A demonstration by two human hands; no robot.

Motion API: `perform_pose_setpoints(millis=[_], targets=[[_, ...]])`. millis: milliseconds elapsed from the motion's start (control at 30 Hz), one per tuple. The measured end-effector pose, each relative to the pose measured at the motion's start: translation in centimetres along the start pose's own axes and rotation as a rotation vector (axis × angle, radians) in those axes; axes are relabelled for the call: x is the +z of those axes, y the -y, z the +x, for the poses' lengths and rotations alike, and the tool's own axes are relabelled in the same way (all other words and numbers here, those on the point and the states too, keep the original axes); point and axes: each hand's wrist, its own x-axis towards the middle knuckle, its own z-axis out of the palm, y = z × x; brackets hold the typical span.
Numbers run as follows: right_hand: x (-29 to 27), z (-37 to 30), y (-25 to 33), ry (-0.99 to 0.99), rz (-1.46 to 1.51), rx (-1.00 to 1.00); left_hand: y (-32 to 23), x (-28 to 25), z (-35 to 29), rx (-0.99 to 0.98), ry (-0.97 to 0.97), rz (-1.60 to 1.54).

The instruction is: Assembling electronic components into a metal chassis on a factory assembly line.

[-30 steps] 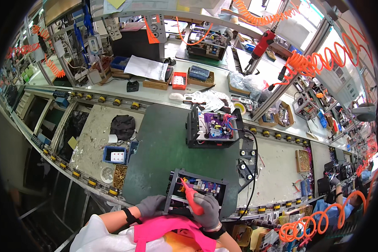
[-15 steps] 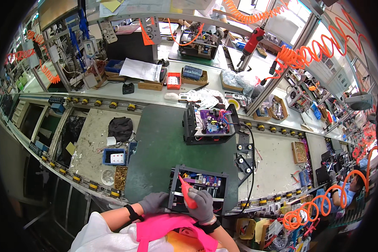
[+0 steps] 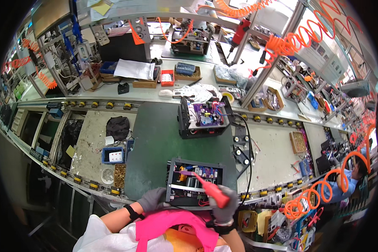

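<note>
At the far left of the bench, at about nine o'clock from the green mat, lie a dark cloth, a small blue tray and a round white dish on the pale belt section. The left hand, in a grey glove with a black wristband, sits at the near edge of the mat, its fingers curled together against the lower left corner of the open black box; whether it grips the wall or only rests against it is hard to make out, as the fingertips are hidden behind the box edge. That box lies at the mat's six o'clock, directly between the two hands, with a purple board, coils and wires inside that are too small to tell apart. The right hand, also grey-gloved, is closed tightly around the red handle of a screwdriver, at the box's five o'clock corner; the shaft runs up toward ten o'clock into the box, its tip low among the parts and not clearly seen. A second black box stands at twelve o'clock on the mat, well apart from both hands, with a black cable trailing down at its right. At the far right, orange coiled hoses hang, and another person in blue is partly cut off by the rim.
</note>
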Motion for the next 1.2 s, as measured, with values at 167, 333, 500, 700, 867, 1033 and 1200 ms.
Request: perform_pose_setpoints(millis=[167, 333, 500, 700, 867, 1033, 1200], targets=[[-6.7, -3.9, -1.6, -0.11, 0.176, 0.313, -0.1, -0.2, 0.3, -0.008, -0.005, 0.005], [-8.2, -6.6, -2.4, -0.143, 0.189, 0.415, -1.4, -1.2, 0.7, -0.023, 0.039, 0.075], [-8.1, -6.9, -2.8, -0.116, 0.207, 0.377, -1.2, -1.0, 0.8, -0.041, 0.055, 0.048], [-7.8, -6.9, -3.0, -0.081, 0.223, 0.358, -0.6, -0.6, 0.7, -0.026, 0.073, 0.081], [-7.5, -7.3, -3.5, -0.124, 0.231, 0.356, -0.8, -0.6, 0.7, -0.086, 0.068, 0.071], [-7.3, -6.7, -3.1, -0.055, 0.139, 0.312, -1.0, -0.5, 0.5, -0.082, 0.025, 0.062], [-8.0, -6.2, -0.9, -0.106, 0.191, 0.376, -1.5, -0.9, 0.4, -0.105, 0.033, 0.052]])
